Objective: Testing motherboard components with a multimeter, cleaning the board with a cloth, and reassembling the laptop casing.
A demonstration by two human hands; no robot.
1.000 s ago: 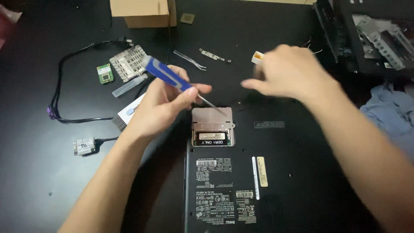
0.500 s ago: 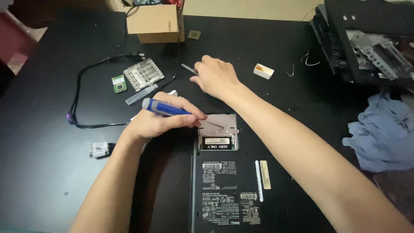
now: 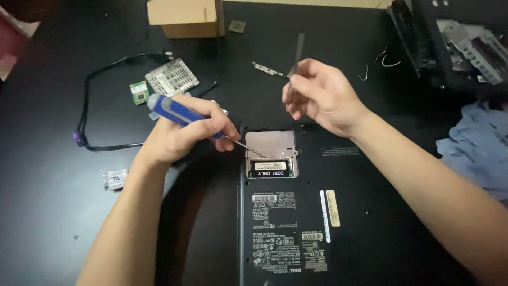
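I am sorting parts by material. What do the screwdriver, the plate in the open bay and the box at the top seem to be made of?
Screwdriver: blue, slightly glossy handle, probably plastic; thin bright shaft, likely steel. Plate: flat, dull silver-grey, seemingly sheet metal or foil. Box: matte brown, apparently cardboard.

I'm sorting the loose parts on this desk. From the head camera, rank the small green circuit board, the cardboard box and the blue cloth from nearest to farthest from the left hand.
1. Small green circuit board: just up and left of the left hand, which grips a blue screwdriver.
2. Cardboard box: at the top edge, above the hand.
3. Blue cloth: far right, past the right hand.
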